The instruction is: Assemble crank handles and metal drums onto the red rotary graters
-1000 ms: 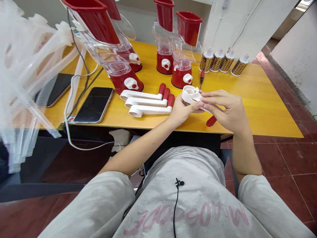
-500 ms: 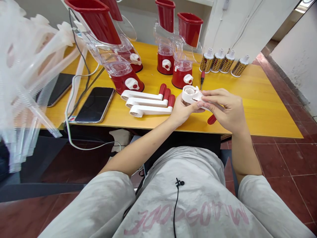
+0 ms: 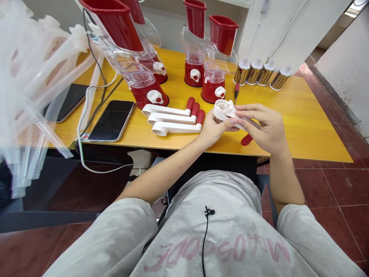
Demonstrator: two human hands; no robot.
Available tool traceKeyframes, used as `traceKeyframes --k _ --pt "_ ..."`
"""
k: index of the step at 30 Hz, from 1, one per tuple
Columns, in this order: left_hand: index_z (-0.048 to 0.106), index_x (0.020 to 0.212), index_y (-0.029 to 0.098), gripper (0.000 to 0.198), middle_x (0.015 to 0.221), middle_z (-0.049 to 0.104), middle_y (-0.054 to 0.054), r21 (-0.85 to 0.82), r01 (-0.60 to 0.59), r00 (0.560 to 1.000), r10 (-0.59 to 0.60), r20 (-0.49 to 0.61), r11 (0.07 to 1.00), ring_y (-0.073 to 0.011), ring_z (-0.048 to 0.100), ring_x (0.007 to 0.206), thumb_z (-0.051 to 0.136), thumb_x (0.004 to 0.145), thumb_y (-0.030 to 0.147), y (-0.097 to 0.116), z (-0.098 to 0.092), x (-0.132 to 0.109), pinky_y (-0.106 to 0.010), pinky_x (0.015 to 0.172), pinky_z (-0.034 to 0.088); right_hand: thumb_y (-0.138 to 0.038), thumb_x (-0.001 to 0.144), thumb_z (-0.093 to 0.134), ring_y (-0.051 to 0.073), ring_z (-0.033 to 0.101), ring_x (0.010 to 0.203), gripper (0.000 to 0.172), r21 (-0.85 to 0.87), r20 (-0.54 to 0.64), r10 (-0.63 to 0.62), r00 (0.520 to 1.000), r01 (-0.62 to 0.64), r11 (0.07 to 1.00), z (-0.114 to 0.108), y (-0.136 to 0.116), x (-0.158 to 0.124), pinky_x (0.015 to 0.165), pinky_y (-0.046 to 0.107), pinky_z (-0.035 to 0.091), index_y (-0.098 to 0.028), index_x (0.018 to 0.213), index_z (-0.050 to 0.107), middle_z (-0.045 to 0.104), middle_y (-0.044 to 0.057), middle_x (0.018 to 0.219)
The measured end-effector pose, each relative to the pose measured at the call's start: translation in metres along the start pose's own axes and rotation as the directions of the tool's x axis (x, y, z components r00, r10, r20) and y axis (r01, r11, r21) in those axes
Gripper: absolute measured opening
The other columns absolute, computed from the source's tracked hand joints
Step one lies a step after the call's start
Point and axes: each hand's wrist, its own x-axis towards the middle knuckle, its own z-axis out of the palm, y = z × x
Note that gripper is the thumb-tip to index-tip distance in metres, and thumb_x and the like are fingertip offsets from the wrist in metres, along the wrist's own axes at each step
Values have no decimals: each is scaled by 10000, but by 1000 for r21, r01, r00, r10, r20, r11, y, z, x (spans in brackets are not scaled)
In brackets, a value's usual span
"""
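Note:
Between both hands is a white crank handle, its open ring end facing up and its red grip showing under my right hand. My left hand is closed around the ring end, thumb along the side. My right hand pinches the arm of the same handle with thumb and fingertips. To the left, three more crank handles with red grips lie side by side on the table. Just behind the hands is a screwdriver with a red and black handle.
Red rotary grater bodies with clear housings and red hoppers stand at the back. Several perforated grater drums line the right rear. A phone, a white cable and hanging translucent tubes are at left on the yellow table.
The view has shifted very slightly. Both hands keep their hold on the crank handle, whose ring end is tilted a little differently.

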Motion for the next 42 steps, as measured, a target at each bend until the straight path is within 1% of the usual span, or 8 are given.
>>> traceKeyframes --k 5,11,15,21,25,28,31,42 --pt "708 1297 210 877 1166 861 -65 -11 -3 1000 2 -22 1000 -283 899 1041 1122 685 682 -1 1 0 -414 856 814 -412 1117 844 294 887 1210 183 21 -31 33 999 -32 999 4 0 -1 1113 501 736 -337 1238 959 906 80 1330" --pt "703 1243 218 869 1126 866 -49 -32 -8 1000 7 -25 999 -287 896 1066 1127 664 709 -3 1 -1 -419 910 803 -400 1128 795 296 851 1219 306 -31 -5 18 1000 -18 999 5 0 1 1142 518 713 -373 1406 919 874 81 1333" --pt "699 1270 237 880 1151 872 -47 -26 -2 1000 2 -13 1000 -287 904 1072 1124 667 716 -2 0 -1 -437 952 798 -338 1136 750 293 835 1236 306 -42 26 -20 999 21 999 5 0 2 1153 526 702 -373 1382 929 854 93 1329" --pt "700 1298 235 897 1169 869 -60 1 -5 1000 5 0 1000 -296 908 1071 1114 678 734 0 1 -2 -437 933 801 -296 1145 723 292 831 1255 337 -10 44 -85 995 86 996 3 6 2 1144 530 705 -387 1406 917 842 94 1350" --pt "705 1254 229 891 1149 871 -58 -8 -8 1000 8 -9 1000 -305 908 1071 1132 647 721 -2 0 -1 -421 895 805 -315 1133 738 303 831 1255 323 -24 60 -75 995 77 997 3 9 2 1145 550 708 -391 1389 920 842 91 1358" --pt "695 1233 231 856 1152 871 -56 -7 -12 1000 12 0 1000 -308 910 1082 1126 670 710 -4 -1 -1 -428 900 806 -318 1129 740 306 829 1259 325 -29 49 -85 995 86 996 3 10 2 1141 555 709 -400 1388 918 845 87 1363" --pt "688 1261 235 854 1150 866 -49 -23 -15 1000 15 9 1000 -305 912 1069 1130 681 680 -5 -3 0 -444 906 808 -310 1132 737 302 830 1260 337 -14 30 -118 993 118 993 3 10 2 1130 546 712 -408 1401 914 847 84 1358" --pt "715 1257 229 847 1156 869 -54 -19 -20 999 21 37 1000 -310 912 1087 1144 667 659 -7 -4 1 -442 914 807 -326 1140 728 303 832 1272 315 -5 47 -105 993 106 994 3 13 2 1155 552 701 -395 1385 913 846 84 1371"
